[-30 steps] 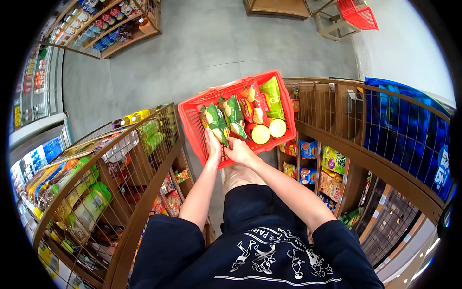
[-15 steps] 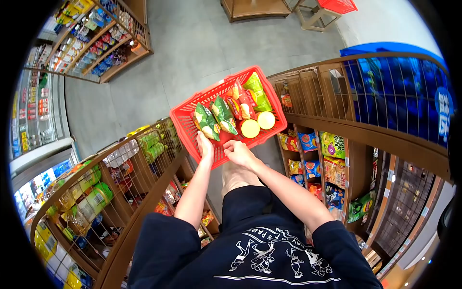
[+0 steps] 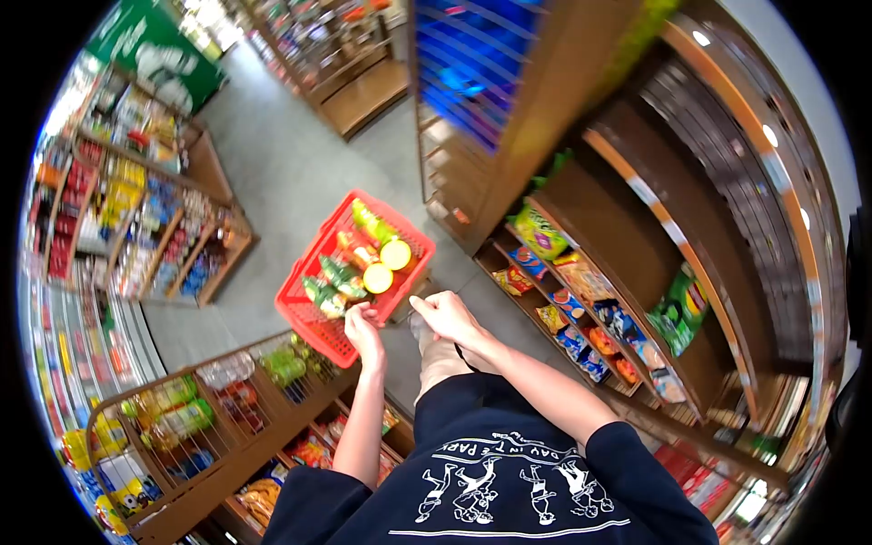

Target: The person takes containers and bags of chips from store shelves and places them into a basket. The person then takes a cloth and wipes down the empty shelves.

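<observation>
Frame centre: apparently handling red basket [image 3: 329, 340]; left hand [image 3: 365, 334] overlapping lower edge, fingers bent, grip unclear; right hand [image 3: 447, 318] hovering beside, fingers curled together; lifting requiring firm grasp.

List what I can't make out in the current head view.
All in the head view:
Green bags: print blurred.
Red basket: floor partly hidden by those bags.
Left hand: overlaps the basket; contact unclear.
Right hand: palm hidden behind the hand itself.
Green poster: lettering blurred and too small.
</observation>
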Tool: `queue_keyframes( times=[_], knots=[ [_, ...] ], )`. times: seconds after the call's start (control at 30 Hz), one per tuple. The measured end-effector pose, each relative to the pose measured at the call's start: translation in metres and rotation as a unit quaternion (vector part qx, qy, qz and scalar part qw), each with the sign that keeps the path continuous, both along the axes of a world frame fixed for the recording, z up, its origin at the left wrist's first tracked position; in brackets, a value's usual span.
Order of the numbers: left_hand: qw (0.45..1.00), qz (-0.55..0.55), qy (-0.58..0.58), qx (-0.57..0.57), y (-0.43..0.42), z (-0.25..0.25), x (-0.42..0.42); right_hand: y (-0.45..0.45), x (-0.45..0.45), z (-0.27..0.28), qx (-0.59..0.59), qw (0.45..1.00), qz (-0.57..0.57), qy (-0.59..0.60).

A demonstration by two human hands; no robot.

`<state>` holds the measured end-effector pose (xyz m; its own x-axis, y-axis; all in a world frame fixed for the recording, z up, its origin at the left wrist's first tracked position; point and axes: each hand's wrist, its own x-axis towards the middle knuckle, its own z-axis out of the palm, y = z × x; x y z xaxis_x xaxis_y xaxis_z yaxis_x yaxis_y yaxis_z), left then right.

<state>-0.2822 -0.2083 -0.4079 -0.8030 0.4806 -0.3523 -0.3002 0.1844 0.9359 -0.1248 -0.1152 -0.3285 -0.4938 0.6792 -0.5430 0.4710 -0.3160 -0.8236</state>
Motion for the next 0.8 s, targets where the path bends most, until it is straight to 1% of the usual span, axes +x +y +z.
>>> queue_keyframes(
  times=[0.07, 0.13, 0.17, 0.2, 0.33, 0.4, 0.43, 0.47, 0.5, 0.53, 0.57, 0.6, 0.67, 0.73, 0.77, 0.8],
  knots=[
    [0.998, -0.068, 0.008, 0.014, 0.016, 0.017, 0.041, 0.003, 0.039, 0.002, 0.022, 0.998, -0.047, 0.037],
    [0.987, -0.157, 0.013, 0.032, 0.03, 0.028, 0.086, 0.007, 0.082, 0.004, 0.021, 0.983, -0.161, 0.088],
    [0.977, -0.204, 0.024, 0.053, 0.036, 0.03, 0.107, 0.009, 0.105, -0.001, 0.021, 0.974, -0.2, 0.109],
    [0.964, -0.256, 0.057, 0.051, 0.042, 0.033, 0.129, 0.009, 0.13, 0.007, 0.034, 0.968, -0.229, 0.098],
    [0.913, -0.401, 0.042, 0.055, 0.068, 0.052, 0.211, 0.0, 0.227, 0.01, 0.046, 0.928, -0.353, 0.108],
    [0.873, -0.478, 0.079, 0.049, 0.08, 0.061, 0.251, -0.008, 0.271, 0.001, 0.082, 0.881, -0.438, 0.16],
    [0.85, -0.515, 0.086, 0.072, 0.085, 0.068, 0.272, -0.013, 0.298, 0.01, 0.094, 0.867, -0.465, 0.15],
    [0.829, -0.543, 0.085, 0.102, 0.091, 0.075, 0.293, -0.019, 0.319, 0.011, 0.1, 0.832, -0.529, 0.131],
    [0.81, -0.564, 0.123, 0.104, 0.098, 0.078, 0.311, -0.027, 0.344, 0.018, 0.088, 0.796, -0.575, 0.169],
    [0.791, -0.58, 0.162, 0.106, 0.103, 0.089, 0.332, -0.032, 0.366, 0.015, 0.109, 0.745, -0.618, 0.228],
    [0.769, -0.598, 0.205, 0.091, 0.107, 0.101, 0.35, -0.039, 0.389, 0.014, 0.122, 0.704, -0.655, 0.247],
    [0.741, -0.606, 0.257, 0.131, 0.113, 0.103, 0.367, -0.046, 0.41, 0.016, 0.131, 0.679, -0.679, 0.245],
    [0.709, -0.63, 0.3, 0.098, 0.128, 0.112, 0.399, -0.054, 0.442, 0.026, 0.145, 0.622, -0.732, 0.237],
    [0.669, -0.64, 0.362, 0.108, 0.147, 0.102, 0.423, -0.057, 0.469, 0.015, 0.179, 0.623, -0.741, 0.177],
    [0.649, -0.662, 0.366, 0.078, 0.158, 0.088, 0.431, -0.055, 0.473, 0.01, 0.177, 0.621, -0.743, 0.179],
    [0.647, -0.663, 0.368, 0.077, 0.167, 0.077, 0.438, -0.052, 0.477, 0.004, 0.176, 0.649, -0.732, 0.111]
  ],
)
